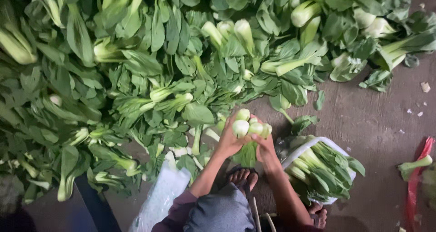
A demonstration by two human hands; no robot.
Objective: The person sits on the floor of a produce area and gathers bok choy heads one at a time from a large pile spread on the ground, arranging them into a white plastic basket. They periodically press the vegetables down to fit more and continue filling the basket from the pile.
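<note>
Currently both of my hands are closed around one small bunch of bok choy (pixel 247 127), stem ends up, leaves hanging toward my sandalled foot (pixel 243 177). Left hand (pixel 228 139) wraps the bunch from the left side; right hand (pixel 265 148) grips it from the right and slightly lower. Fingers clenched on the stems on both sides, no slack visible.

Bunch position: held in the air just above the concrete floor (pixel 377 123), at the near edge of the big pile of loose greens (pixel 136 68), and just left of a white plastic bag (pixel 318 168) already holding more greens.

Notes on doing this step well, my judgement only:
- Keep the pale stem ends level with each other so the bunch sits even; one stalk looks a little higher.
- Squeeze at the stems, not the leaves, which would bruise.
- Keep the leaves off the floor grit.

A second clear bag (pixel 161 198) lies flat by my left knee. A stray stalk (pixel 413 164) lies apart on a red bag (pixel 420 168) at the right.
</note>
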